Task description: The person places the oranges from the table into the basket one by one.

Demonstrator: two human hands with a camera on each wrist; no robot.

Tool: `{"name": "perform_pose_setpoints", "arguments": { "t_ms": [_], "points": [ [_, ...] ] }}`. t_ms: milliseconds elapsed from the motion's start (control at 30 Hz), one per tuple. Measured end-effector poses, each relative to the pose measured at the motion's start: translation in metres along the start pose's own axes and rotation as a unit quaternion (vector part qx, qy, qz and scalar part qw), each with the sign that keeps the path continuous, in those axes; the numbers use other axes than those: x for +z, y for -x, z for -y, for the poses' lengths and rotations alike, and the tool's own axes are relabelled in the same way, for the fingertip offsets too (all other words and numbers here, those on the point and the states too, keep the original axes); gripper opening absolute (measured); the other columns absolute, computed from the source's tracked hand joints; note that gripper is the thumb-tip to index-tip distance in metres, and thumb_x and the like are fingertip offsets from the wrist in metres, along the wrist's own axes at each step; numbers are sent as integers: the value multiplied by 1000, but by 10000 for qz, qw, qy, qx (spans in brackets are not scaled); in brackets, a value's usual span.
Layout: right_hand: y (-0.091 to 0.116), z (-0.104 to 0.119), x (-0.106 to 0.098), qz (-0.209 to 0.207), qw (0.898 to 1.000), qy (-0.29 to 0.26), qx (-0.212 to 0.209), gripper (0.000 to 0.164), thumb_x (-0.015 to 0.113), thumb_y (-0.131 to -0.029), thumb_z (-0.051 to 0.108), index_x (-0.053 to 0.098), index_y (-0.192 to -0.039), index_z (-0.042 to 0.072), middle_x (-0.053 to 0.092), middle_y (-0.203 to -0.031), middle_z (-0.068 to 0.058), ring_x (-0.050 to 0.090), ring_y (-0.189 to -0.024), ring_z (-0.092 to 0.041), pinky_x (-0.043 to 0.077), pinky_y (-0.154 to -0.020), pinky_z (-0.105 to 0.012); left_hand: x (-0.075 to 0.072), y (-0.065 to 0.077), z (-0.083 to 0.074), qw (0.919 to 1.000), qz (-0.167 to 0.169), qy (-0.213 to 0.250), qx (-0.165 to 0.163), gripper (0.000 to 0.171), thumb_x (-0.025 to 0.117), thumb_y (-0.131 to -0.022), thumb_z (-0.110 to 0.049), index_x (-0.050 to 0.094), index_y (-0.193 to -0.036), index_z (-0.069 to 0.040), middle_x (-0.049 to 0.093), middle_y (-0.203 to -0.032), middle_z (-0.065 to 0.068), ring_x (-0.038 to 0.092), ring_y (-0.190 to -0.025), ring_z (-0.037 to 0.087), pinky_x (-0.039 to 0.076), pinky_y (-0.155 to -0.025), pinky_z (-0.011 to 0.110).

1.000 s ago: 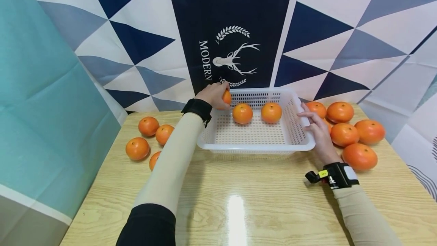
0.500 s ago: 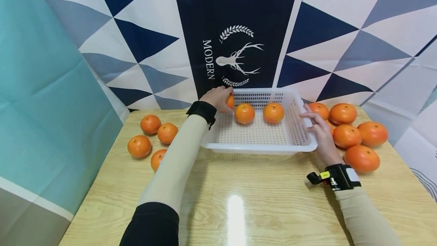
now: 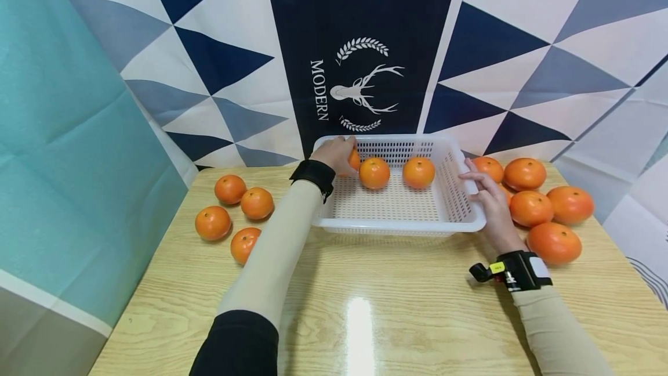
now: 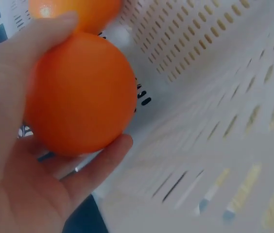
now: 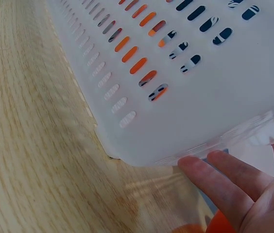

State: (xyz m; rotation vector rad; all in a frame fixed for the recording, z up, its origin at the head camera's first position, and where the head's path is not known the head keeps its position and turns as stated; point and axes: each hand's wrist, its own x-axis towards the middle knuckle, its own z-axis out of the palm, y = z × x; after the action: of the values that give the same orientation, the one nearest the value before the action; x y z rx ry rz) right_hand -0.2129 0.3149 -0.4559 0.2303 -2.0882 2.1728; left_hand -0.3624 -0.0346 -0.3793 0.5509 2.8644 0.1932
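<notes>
My left hand (image 3: 337, 154) reaches into the back left corner of a white plastic basket (image 3: 396, 226). It holds an orange (image 4: 81, 94), thumb on one side and fingers round the other. Two more oranges sit in the basket: one in the middle (image 3: 374, 173), close to the held one, and one to the right (image 3: 418, 172). At the basket's right side, my right hand (image 3: 492, 208) holds the rim. One finger lies over it while other fingertips (image 5: 191, 164) touch the outer wall. The thumb's place is hard to tell.
Several oranges (image 3: 213, 223) lie on the wooden table (image 3: 407, 306) left of the basket, partly behind my left forearm. Several larger orange fruits (image 3: 531, 208) are bunched close beside my right hand. A patterned cloth (image 3: 229, 68) hangs directly behind the basket.
My left hand, with the orange, has shifted slightly right and down into the basket's corner. The right hand stays at the rim. The view has turned a little.
</notes>
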Motion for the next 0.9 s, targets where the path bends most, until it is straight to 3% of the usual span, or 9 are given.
{"name": "perform_pose_setpoints", "arguments": {
  "t_ms": [267, 667, 900],
  "points": [
    [0, -1, -1, -12, 10000, 66, 29, 48, 36, -105, -4, 67, -136, 15, 15, -193, -6, 5, -181, -32, 40, -117, -9, 6, 10, -11, 9998, 132, -113, -7, 88, 93, -93, -40, 50, -165, -13, 65, -156, 13, 62, -134, 29, 51, -124, 43],
    [1, 1, -2, -15, 10000, 57, 73, 49, 35, -104, -4, 68, -135, 16, 14, -193, -5, 5, -181, -30, 38, -123, -9, 14, 14, -15, 9995, 192, -242, 14, 86, 96, -91, -37, 54, -161, -12, 67, -154, 12, 63, -134, 29, 51, -126, 41],
    [-1, 0, -1, -48, 10000, 6, -48, 50, 37, -102, -6, 70, -132, 15, 16, -192, -9, 8, -181, -31, 40, -117, -8, 18, 15, -16, 9994, 186, -280, -44, 87, 96, -90, -36, 52, -162, -12, 64, -155, 13, 62, -135, 30, 51, -128, 44]
  ]
}}
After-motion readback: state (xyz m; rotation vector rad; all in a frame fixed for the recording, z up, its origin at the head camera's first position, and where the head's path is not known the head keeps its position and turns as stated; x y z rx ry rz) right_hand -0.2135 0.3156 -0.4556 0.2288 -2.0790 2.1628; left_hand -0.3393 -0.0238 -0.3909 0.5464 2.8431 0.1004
